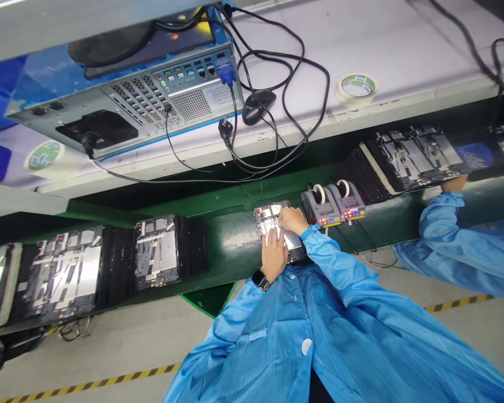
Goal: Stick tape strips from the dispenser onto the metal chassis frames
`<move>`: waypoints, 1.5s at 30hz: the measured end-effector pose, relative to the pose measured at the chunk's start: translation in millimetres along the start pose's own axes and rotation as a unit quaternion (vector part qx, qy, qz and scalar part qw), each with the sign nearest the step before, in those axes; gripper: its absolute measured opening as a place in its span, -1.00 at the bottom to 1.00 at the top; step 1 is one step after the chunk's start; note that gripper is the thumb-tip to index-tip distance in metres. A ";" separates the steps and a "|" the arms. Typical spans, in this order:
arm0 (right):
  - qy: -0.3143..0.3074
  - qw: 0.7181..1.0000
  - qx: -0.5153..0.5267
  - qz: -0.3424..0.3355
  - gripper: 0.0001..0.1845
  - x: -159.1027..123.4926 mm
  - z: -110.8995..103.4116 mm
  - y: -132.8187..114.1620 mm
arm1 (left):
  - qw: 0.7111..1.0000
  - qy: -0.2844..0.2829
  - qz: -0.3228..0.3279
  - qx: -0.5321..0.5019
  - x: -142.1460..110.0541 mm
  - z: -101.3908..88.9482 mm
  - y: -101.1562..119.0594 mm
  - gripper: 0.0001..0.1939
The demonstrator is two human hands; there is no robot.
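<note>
An opened tablet point(293, 240) lies on the green bench in front of me, its silvery inner plates and dark circuit parts showing. My left hand point(274, 257) rests flat on its lower left part, fingers stretched out over the metal. At the upper right of the same tablet, my right hand point(293, 220) has its fingertips drawn together against the surface. Whatever those fingertips hold is too small to make out. Close to the right of my right hand stand two grey tape dispensers point(320, 206) with lit red displays.
Stacks of opened tablets point(157, 254) line the bench on the left, and another stack point(420, 154) stands on the right beside a co-worker's sleeve point(443, 224). A computer case point(151, 95), loose black cables, a mouse point(258, 106) and a tape roll point(358, 85) occupy the shelf above.
</note>
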State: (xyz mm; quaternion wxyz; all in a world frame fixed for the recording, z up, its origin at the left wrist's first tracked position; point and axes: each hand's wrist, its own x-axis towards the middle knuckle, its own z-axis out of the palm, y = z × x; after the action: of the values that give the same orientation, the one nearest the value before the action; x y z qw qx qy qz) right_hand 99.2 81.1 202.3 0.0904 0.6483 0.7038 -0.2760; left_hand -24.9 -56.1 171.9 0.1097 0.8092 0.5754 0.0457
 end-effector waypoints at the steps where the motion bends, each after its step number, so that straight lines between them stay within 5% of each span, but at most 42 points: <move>1: 0.001 1.000 0.000 -0.003 -0.76 -1.2 0.3 0.4 | 1.000 0.001 0.000 -0.001 0.1 0.2 0.0 -0.38; 22: 0.040 0.998 0.011 -0.047 -0.74 -10.5 -11.4 0.1 | 1.000 0.004 -0.005 -0.015 1.6 -4.8 3.0 -0.35; 29: 0.026 0.999 0.010 -0.031 -0.76 -2.5 1.1 7.8 | 1.000 0.002 -0.002 -0.009 1.7 -3.4 3.0 -0.34; 40: -0.009 1.000 -0.029 0.008 -0.66 1.3 -6.6 7.6 | 1.000 -0.001 -0.007 -0.029 2.0 -3.8 2.8 -0.33; 45: 0.017 0.999 -0.031 -0.008 -0.49 5.3 -4.2 -12.6 | 1.000 -0.006 -0.010 -0.027 2.4 -3.8 3.1 -0.36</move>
State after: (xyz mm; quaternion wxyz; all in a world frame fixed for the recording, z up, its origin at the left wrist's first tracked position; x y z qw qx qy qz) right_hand 87.2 87.7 206.6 0.0957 0.6445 0.7184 -0.2437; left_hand -22.0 -54.4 176.2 0.1356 0.8007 0.5809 0.0553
